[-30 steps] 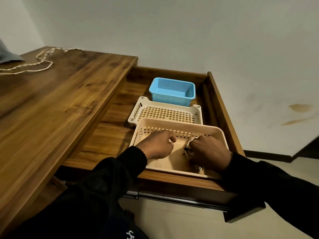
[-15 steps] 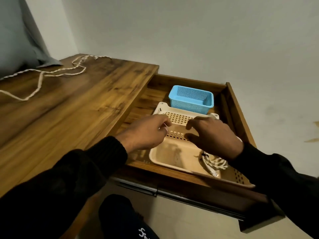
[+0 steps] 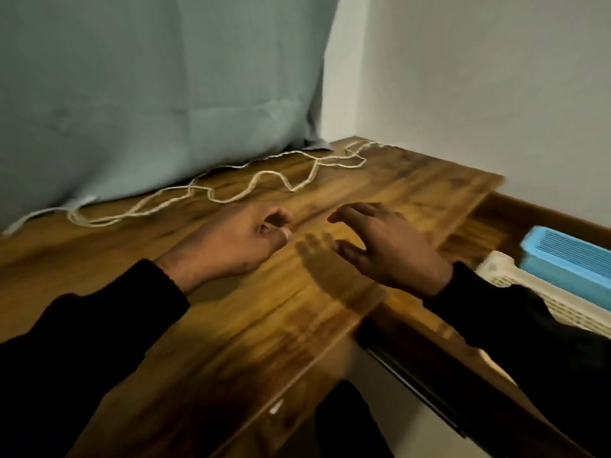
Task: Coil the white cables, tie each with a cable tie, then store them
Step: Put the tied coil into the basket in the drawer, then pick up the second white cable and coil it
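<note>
A long white cable (image 3: 264, 175) lies uncoiled in loose waves across the far part of the wooden desk (image 3: 248, 325), from the left edge to the back right corner. My left hand (image 3: 231, 242) hovers over the desk with fingers loosely curled and nothing in it. My right hand (image 3: 386, 246) is beside it, fingers spread, empty, casting a shadow on the wood. Both hands are short of the cable. The coiled cable left in the drawer basket is out of sight.
A grey-blue cloth (image 3: 148, 94) hangs behind the desk. At the right, the open drawer (image 3: 529, 209) holds a blue basket (image 3: 568, 256) and a cream basket (image 3: 515, 276). A white wall stands behind. Dark sleeves cover both forearms.
My right hand let go of the coiled cable in the cream basket. Both hands left the drawer and moved left over the desktop; the view swung left toward the loose cable.
</note>
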